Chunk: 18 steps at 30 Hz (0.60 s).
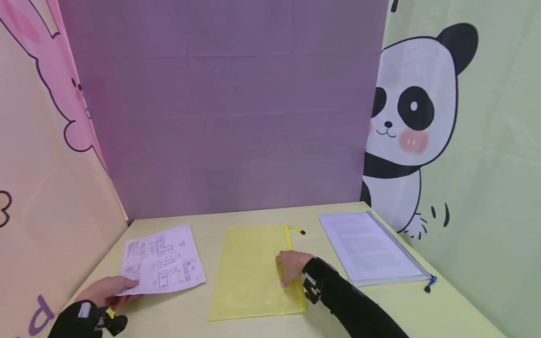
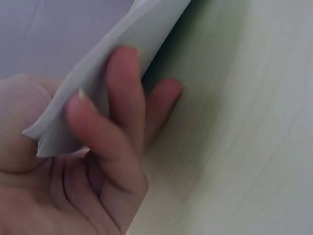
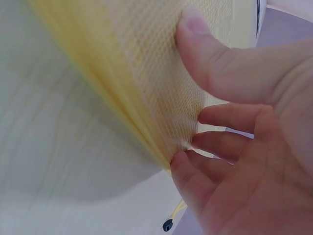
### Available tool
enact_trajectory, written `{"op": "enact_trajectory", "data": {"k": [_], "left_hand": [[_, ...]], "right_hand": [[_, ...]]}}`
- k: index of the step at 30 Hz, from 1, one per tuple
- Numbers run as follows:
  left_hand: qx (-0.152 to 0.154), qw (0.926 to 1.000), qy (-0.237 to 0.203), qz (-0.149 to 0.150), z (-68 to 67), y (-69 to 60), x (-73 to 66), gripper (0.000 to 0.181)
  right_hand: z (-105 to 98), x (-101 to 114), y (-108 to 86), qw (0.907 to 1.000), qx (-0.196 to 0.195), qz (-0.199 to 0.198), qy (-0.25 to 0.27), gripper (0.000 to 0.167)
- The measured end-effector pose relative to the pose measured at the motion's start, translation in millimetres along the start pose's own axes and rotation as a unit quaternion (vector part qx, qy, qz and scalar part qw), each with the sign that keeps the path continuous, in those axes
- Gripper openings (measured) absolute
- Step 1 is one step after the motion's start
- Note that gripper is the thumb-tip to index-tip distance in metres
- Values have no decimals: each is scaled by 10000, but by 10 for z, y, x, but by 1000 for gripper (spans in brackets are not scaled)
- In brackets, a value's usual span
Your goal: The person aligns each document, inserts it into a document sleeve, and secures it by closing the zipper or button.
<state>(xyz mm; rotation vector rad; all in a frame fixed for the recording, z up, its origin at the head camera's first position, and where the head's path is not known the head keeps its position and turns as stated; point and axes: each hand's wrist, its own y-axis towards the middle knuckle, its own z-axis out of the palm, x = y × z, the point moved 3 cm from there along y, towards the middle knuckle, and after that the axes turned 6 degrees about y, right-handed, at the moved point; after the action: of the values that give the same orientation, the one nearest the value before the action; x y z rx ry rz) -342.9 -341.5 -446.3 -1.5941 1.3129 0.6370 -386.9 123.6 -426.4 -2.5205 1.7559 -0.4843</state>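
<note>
My left hand (image 1: 103,291) grips the lower left corner of white printed sheets (image 1: 162,263) with line drawings, raised slightly off the table. In the left wrist view, the thumb is on one face and curled fingers (image 2: 127,88) are on the other; at least two layers show at the corner. A yellow mesh zipper pouch (image 1: 249,272) lies flat at the middle of the table. My right hand (image 1: 293,267) rests near its right edge. Close up, the thumb (image 3: 200,29) and fingertips touch the mesh face beside the zipper edge, without visibly closing round it.
On the right lies a clear zipper pouch (image 1: 372,246) with printed paper inside and a blue pull (image 1: 430,281). A yellow pull cord (image 1: 297,229) sticks out from the yellow pouch's top corner. A purple panel (image 1: 228,108) stands behind the table (image 1: 334,312), with printed cloth walls either side.
</note>
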Motion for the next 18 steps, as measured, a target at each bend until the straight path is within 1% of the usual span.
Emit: {"op": "enact_trajectory", "data": {"k": [3,5,7,8,9,11,14,18], "left_hand": [[-261,9995,150,-78,34,33,-23,25],[-299,9994,192,-3,53,59,-52,32],[-307,9992,220,137,72,86,-96,39],[-342,9986,321,249,80,99,-122,40],[-426,9977,422,315,86,111,-148,42],[-612,9950,557,554,100,132,-204,44],[-962,9881,822,877,123,143,-294,46],[-1114,9847,675,1154,173,146,-430,50]], "right_hand": [[1,-2,2,10000,11,-31,1,67],[1,-9,7,10000,20,-65,-13,68],[-1,-16,13,10000,39,-72,-28,69],[-3,-17,18,10000,52,-73,-35,69],[-3,-18,22,10000,65,-64,-23,70],[0,-17,32,9999,103,-47,23,71],[4,-8,36,9998,139,-109,81,71],[12,0,34,9995,96,-272,140,71]]}}
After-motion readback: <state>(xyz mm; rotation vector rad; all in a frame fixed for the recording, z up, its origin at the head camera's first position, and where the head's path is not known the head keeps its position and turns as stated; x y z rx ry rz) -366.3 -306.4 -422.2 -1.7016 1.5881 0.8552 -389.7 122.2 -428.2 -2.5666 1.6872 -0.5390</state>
